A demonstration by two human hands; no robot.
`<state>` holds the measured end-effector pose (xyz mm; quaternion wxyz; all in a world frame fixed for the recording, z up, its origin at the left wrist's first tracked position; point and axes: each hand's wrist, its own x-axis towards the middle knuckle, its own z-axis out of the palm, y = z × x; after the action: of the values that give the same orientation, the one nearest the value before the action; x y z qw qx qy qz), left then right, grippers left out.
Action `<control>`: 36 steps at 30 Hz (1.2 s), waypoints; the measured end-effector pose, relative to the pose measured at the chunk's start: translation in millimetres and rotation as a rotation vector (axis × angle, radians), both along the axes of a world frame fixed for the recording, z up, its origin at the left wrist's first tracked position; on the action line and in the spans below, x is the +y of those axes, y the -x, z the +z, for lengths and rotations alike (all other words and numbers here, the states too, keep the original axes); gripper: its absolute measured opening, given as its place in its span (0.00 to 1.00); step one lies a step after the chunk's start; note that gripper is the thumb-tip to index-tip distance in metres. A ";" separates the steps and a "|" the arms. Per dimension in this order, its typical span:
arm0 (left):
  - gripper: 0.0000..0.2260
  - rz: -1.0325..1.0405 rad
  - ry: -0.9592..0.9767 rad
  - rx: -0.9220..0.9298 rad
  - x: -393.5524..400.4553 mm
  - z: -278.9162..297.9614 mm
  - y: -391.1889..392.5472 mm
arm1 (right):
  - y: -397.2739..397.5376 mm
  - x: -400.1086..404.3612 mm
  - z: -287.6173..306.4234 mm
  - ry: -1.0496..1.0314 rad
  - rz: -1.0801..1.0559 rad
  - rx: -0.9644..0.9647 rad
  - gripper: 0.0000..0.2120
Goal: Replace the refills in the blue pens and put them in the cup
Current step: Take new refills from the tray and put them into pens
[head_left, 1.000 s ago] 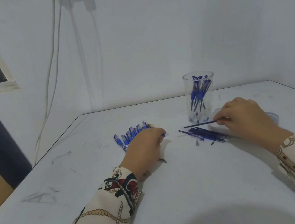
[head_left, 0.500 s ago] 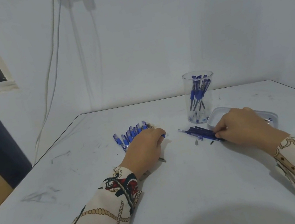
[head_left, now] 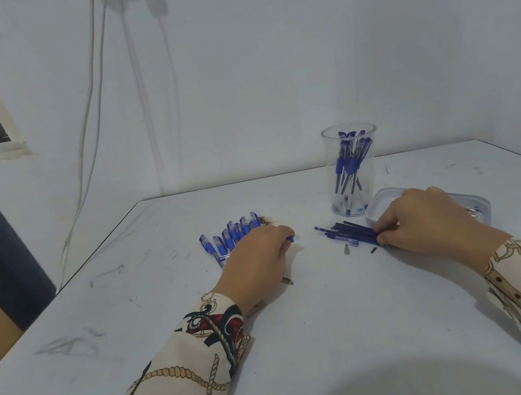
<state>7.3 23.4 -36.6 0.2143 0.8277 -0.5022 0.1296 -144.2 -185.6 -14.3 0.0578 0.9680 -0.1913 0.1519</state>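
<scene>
- Since a second ago the right hand (head_left: 426,220) has dropped from holding one lifted refill to the refills (head_left: 345,234) heaped on the worktop (head_left: 313,344), fingers pinching their near ends.
- The left hand (head_left: 256,260) stays curled around a blue pen (head_left: 290,238) beside the row of pens (head_left: 228,238), mid-worktop.
- The cup (head_left: 353,168) stands toward the far right edge, holding pens.
- Risk: pinching several thin refills together could scatter them toward the tray (head_left: 426,199).

pens (head_left: 230,239) left on table (head_left: 313,344) | refills (head_left: 345,234) right of them | cup (head_left: 353,168) behind refills | tray (head_left: 378,202) right of refills, beside cup
</scene>
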 end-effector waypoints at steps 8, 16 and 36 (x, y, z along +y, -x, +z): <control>0.12 -0.020 -0.003 0.002 0.1 1.1 3.2 | 12.1 -14.8 11.8 -0.094 -0.156 -0.209 0.07; 0.12 -0.070 0.007 -0.010 -2.3 -2.1 10.4 | 19.5 -33.3 0.9 -0.069 -0.311 0.017 0.05; 0.13 -0.061 0.031 -0.011 -1.9 0.7 18.5 | 21.3 -50.3 -6.9 -0.132 -0.392 0.034 0.05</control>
<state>-11.2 21.5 -35.9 0.2283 0.8079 -0.5262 0.1354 -165.4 -235.9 -21.3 0.0261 0.9164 -0.3844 0.1085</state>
